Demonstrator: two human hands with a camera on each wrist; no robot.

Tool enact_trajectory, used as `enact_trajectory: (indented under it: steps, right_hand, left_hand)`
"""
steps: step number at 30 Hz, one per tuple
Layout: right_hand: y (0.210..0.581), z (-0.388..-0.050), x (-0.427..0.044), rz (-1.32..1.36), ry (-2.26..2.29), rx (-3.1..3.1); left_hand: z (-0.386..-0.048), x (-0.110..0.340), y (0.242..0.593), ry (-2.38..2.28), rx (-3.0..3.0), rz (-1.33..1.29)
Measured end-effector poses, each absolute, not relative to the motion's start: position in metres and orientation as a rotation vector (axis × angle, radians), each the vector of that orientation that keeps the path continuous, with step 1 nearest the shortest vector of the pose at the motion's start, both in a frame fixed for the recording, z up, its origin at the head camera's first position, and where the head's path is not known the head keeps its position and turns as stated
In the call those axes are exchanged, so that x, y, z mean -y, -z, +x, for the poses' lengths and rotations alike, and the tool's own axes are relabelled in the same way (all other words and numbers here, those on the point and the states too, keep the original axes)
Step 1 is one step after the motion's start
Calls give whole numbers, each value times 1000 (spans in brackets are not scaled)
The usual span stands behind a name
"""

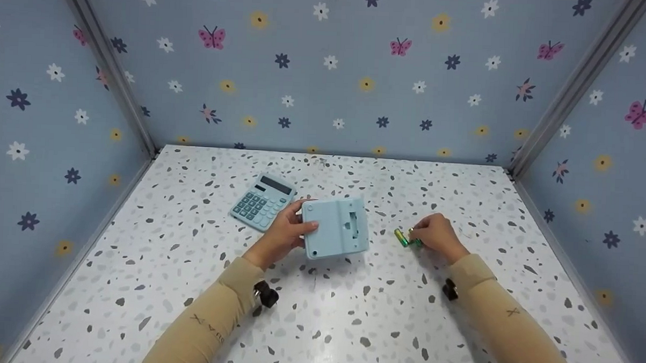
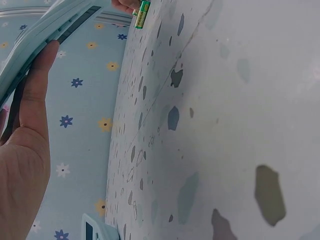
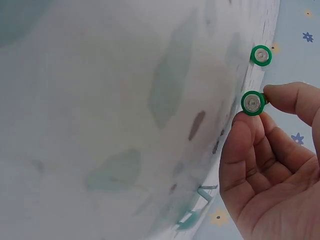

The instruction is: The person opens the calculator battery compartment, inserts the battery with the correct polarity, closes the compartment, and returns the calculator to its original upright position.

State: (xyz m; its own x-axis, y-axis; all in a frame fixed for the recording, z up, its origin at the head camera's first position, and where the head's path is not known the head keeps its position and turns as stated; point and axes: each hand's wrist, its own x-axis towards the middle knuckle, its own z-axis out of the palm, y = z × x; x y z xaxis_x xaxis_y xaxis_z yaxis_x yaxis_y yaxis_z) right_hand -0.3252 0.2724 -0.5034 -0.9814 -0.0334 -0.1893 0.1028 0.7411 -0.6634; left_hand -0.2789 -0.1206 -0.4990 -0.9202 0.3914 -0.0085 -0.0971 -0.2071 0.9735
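Right of the overturned calculator gripped by the left hand, the right hand pinches one green battery (a second battery lies nearer that calculator), while one face-up calculator sits left of it.

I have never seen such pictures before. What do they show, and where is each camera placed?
There is no robot here: a person works barehanded. The widest picture comes from a head camera; the other two come from wrist cameras, left and right. The left hand holds a light-blue device, back side showing, its battery slot open. The right hand pinches a green battery; another battery lies nearby on the speckled table. A calculator lies there too, face up.
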Motion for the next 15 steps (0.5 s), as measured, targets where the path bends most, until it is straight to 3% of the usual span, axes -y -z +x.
enact_trajectory:
  steps: [15]
  right_hand:
    - [489,-321,-274,58,1149,-2793]
  left_hand:
    - [-279,118,498,-2178,-1759,340]
